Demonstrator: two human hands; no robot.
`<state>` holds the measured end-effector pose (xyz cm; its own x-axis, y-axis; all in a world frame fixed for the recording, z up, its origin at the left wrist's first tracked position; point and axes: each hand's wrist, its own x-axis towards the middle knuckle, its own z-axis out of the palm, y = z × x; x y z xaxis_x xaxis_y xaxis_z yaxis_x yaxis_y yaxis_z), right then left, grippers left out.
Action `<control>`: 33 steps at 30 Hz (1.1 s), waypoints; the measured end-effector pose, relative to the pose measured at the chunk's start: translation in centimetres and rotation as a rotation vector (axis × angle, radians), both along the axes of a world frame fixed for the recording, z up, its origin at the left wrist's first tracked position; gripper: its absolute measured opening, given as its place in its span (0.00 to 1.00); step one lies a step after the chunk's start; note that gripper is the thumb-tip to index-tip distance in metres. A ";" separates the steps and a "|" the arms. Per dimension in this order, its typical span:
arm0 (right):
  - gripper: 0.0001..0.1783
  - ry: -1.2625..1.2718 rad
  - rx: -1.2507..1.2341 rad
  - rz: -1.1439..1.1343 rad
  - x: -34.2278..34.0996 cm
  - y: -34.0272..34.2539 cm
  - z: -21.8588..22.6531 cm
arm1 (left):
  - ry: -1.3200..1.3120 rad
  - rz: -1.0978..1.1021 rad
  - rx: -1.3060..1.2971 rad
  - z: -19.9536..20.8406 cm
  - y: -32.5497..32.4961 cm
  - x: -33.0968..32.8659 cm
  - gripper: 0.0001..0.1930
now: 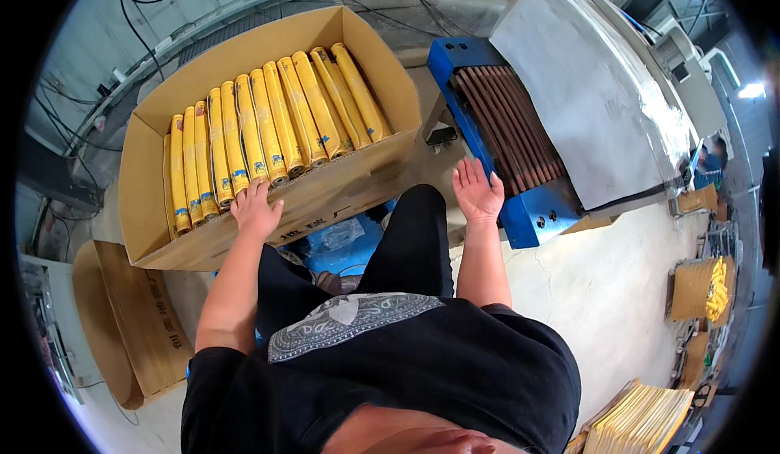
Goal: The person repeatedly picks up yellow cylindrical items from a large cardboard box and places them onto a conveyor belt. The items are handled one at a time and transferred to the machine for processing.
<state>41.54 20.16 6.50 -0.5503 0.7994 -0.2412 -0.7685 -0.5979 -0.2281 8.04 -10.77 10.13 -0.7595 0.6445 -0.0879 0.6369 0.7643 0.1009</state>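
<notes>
A big cardboard box [349, 179] stands in front of me on the left, packed with a row of long yellow packages [272, 121] lying side by side. My left hand [256, 208] rests at its near edge, fingers spread, the fingertips at the near ends of the packages; no grip on any of them shows. To the right, my right hand [478, 192] is raised with the palm up and fingers stretched out, nothing in it. Close beside it is a blue-ended machine [536, 222] with a row of dark brown rods or rollers [508, 129].
A grey sheet-metal cover [585, 88] slopes up behind the rods. A flattened cardboard piece [134, 324] lies at the left. Blue plastic [337, 239] is between my legs and the box. At lower right is a stack of pale yellow sheets [638, 421]; farther off stands another carton [691, 290].
</notes>
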 end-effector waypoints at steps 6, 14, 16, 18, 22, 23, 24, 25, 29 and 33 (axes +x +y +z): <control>0.29 0.003 -0.050 -0.068 -0.1 0.3 -0.4 | 0.056 -0.005 0.055 -0.5 -0.5 0.8 0.27; 0.33 -0.031 -0.112 -0.135 -0.2 -0.7 0.1 | 0.259 -0.049 0.244 -2.7 -1.5 0.7 0.24; 0.33 -0.051 -0.124 -0.155 0.0 -1.0 0.3 | 0.261 -0.049 0.285 -2.9 -1.5 0.7 0.23; 0.34 -0.074 -0.141 -0.184 0.4 -1.0 0.5 | 0.264 -0.051 0.321 -3.0 -1.2 0.7 0.22; 0.36 -0.075 -0.155 -0.217 1.1 -0.6 0.4 | 0.292 -0.070 0.366 -3.6 -1.2 0.5 0.21; 0.37 -0.067 -0.155 -0.222 1.1 -0.6 0.6 | 0.303 -0.080 0.376 -3.6 -1.2 0.5 0.21; 0.38 -0.059 -0.154 -0.226 1.2 -0.5 0.7 | 0.299 -0.080 0.379 -3.7 -1.2 0.5 0.21; 0.39 -0.054 -0.153 -0.219 1.2 -0.5 0.8 | 0.296 -0.079 0.383 -3.8 -1.1 0.5 0.21; 0.44 -0.056 -0.152 -0.200 0.7 -0.1 0.6 | 0.307 -0.081 0.391 -3.9 -1.1 0.4 0.21; 0.49 -0.113 -0.197 -0.254 0.2 2.1 1.0 | 0.298 -0.081 0.372 -3.8 -0.9 0.3 0.21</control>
<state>41.74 22.24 7.47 -0.3007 0.8396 -0.4525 -0.8748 -0.4317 -0.2197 8.38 -11.69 6.35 -0.6625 0.6490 0.3740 0.7357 0.6576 0.1621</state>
